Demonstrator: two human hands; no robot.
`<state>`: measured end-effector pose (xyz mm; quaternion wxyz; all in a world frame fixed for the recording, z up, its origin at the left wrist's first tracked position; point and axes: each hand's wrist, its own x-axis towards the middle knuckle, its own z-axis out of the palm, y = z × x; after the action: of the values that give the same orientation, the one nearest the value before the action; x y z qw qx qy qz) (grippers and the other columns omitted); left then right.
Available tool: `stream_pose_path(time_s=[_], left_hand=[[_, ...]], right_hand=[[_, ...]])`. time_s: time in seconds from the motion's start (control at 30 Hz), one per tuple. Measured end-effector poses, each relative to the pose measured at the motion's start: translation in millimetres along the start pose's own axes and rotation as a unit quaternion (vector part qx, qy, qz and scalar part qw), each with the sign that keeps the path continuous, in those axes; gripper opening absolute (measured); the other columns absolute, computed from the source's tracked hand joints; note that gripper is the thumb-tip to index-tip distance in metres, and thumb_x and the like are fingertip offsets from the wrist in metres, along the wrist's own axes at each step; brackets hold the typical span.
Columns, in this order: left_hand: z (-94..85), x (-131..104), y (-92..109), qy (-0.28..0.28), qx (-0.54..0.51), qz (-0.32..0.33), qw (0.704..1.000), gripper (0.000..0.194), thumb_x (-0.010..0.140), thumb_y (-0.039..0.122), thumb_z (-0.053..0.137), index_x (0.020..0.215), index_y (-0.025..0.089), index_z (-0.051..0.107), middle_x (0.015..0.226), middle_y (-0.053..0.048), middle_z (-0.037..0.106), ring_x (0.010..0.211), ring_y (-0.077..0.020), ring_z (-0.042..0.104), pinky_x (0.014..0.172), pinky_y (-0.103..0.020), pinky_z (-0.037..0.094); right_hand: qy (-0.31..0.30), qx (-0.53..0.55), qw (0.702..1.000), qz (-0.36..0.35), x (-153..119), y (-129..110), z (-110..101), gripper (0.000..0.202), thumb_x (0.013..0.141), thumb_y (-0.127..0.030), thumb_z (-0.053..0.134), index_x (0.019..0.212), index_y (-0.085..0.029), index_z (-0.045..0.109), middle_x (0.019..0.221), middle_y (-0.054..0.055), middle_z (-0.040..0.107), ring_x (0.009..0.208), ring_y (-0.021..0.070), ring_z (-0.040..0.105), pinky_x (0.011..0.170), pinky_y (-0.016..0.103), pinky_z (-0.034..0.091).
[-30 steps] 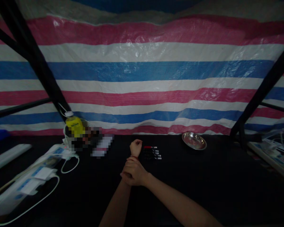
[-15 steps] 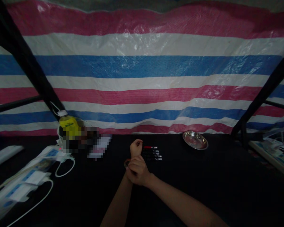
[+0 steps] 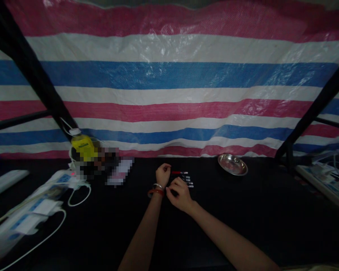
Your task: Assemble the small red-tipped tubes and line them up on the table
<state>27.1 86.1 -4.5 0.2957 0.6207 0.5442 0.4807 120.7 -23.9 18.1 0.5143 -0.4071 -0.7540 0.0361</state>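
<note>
My left hand (image 3: 163, 174) rests over the black tabletop at the left ends of a row of slim pens, its fingers curled in. Whatever lies inside those fingers, if anything, is hidden. Two bangles, one silvery (image 3: 158, 186) and one reddish-brown (image 3: 156, 192), circle the left wrist. Close beside that wrist is my right hand (image 3: 182, 195), fingers bent and a dark gap between thumb and forefinger, with nothing visible in it. A red pen (image 3: 178, 172) tops the row; below it several black pens (image 3: 188, 180) with silvery ends are partly covered by my right hand.
A shiny metal dish (image 3: 232, 165) sits at the back right. At left are a power strip (image 3: 42, 201) with white cables, a yellow bottle (image 3: 83, 146) and a blurred-out patch of items. Black frame poles stand on both sides before a striped plastic sheet (image 3: 169, 75).
My right hand has let go of the left wrist and moved right and slightly up, uncovering the bangles. My left hand has hardly moved. The view has shifted slightly.
</note>
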Motion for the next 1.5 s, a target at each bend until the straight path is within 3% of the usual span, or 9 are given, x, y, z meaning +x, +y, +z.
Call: stream_pose_path(time_s=[0.17, 0.4, 0.57, 0.8, 1.07, 1.3, 1.5], left_hand=[[1.0, 1, -3, -0.014, 0.013, -0.003, 1.000, 0.022, 0.086, 0.034, 0.052, 0.089, 0.013, 0.060, 0.086, -0.003, 0.063, 0.073, -0.0120, 0.059, 0.070, -0.031, 0.050], [2.3, 0, -3, -0.006, 0.017, 0.008, 1.000, 0.013, 0.077, 0.016, 0.052, 0.077, 0.017, 0.065, 0.070, 0.000, 0.064, 0.065, -0.0116, 0.058, 0.064, -0.024, 0.046], [2.0, 0, -3, -0.004, 0.017, 0.010, 1.000, 0.013, 0.077, 0.018, 0.053, 0.076, 0.016, 0.066, 0.071, -0.001, 0.065, 0.066, -0.0130, 0.059, 0.064, -0.025, 0.046], [0.3, 2, -5, -0.022, 0.019, 0.009, 1.000, 0.023, 0.087, 0.033, 0.050, 0.099, 0.014, 0.058, 0.097, -0.005, 0.061, 0.081, -0.0137, 0.059, 0.073, -0.033, 0.051], [2.4, 0, -5, -0.025, 0.008, 0.012, 1.000, 0.024, 0.088, 0.035, 0.050, 0.097, 0.014, 0.058, 0.095, -0.005, 0.061, 0.079, -0.0136, 0.059, 0.072, -0.032, 0.050], [0.4, 0, -4, -0.024, 0.011, 0.014, 1.000, 0.023, 0.085, 0.035, 0.053, 0.078, 0.014, 0.062, 0.074, -0.001, 0.063, 0.069, -0.0119, 0.058, 0.069, -0.028, 0.048], [1.2, 0, -5, -0.023, 0.012, 0.008, 1.000, 0.024, 0.086, 0.036, 0.052, 0.085, 0.013, 0.060, 0.081, -0.002, 0.063, 0.071, -0.0116, 0.058, 0.070, -0.031, 0.049]], right_hand=[[-0.034, 0.030, 0.999, -0.013, 2, -7, 0, 0.010, 0.077, -0.024, 0.054, 0.072, -0.020, 0.061, 0.072, 0.002, 0.054, 0.065, 0.0131, 0.051, 0.057, 0.025, 0.041], [-0.075, 0.047, 0.996, -0.023, 2, -11, -3, 0.008, 0.075, -0.025, 0.056, 0.078, -0.020, 0.061, 0.077, 0.002, 0.057, 0.068, 0.0130, 0.055, 0.060, 0.024, 0.044], [-0.094, 0.060, 0.993, -0.032, 2, -12, -2, 0.007, 0.077, -0.024, 0.054, 0.079, -0.019, 0.059, 0.077, 0.003, 0.059, 0.068, 0.0131, 0.056, 0.062, 0.024, 0.045], [-0.113, 0.049, 0.992, -0.001, 3, -11, -3, 0.008, 0.080, -0.027, 0.053, 0.078, -0.020, 0.057, 0.069, 0.001, 0.055, 0.063, 0.0134, 0.053, 0.059, 0.025, 0.043], [-0.133, 0.077, 0.988, -0.022, 4, -19, -7, 0.022, 0.084, -0.020, 0.046, 0.103, -0.023, 0.056, 0.089, 0.005, 0.062, 0.082, 0.0163, 0.059, 0.072, 0.028, 0.048], [-0.116, 0.068, 0.990, -0.050, 3, -20, -5, 0.025, 0.083, -0.016, 0.045, 0.103, -0.023, 0.058, 0.087, 0.005, 0.063, 0.077, 0.0155, 0.060, 0.071, 0.028, 0.050], [-0.039, 0.070, 0.994, -0.072, 4, -23, -6, 0.020, 0.079, -0.017, 0.050, 0.095, -0.020, 0.062, 0.087, 0.007, 0.064, 0.078, 0.0166, 0.060, 0.069, 0.031, 0.051]])
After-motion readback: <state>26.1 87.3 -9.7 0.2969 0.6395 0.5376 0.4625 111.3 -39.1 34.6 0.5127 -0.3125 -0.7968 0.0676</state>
